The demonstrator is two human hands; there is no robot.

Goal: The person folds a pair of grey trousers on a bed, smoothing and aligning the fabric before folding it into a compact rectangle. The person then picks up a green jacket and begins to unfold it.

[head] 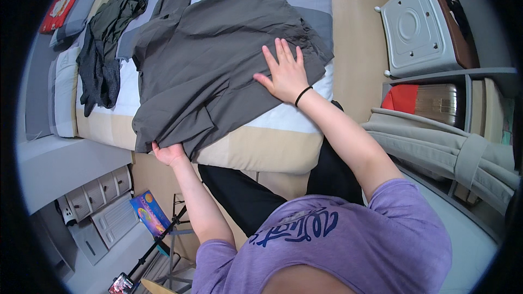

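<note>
A dark grey garment [212, 53] with a gathered edge lies spread over the bed, one sleeve-like part stretching towards the top. My right hand [286, 71], a black band at its wrist, rests palm down on the cloth near that gathered edge, fingers apart. At the lower left corner of the garment, where it hangs over the bed's edge, my left hand [168, 154] is partly under the cloth, its fingers mostly hidden; the grip itself is hard to make out. Farther left a crumpled dark green and grey garment [108, 45] lies on the bed.
The bed's near edge [265, 151] is before my legs. Pillows and a red printed item [63, 6] are at the far left. On the right are a white wheeled unit [408, 28], shelving [468, 102] and a beige padded item [429, 143]. A tripod [157, 241] stands lower left.
</note>
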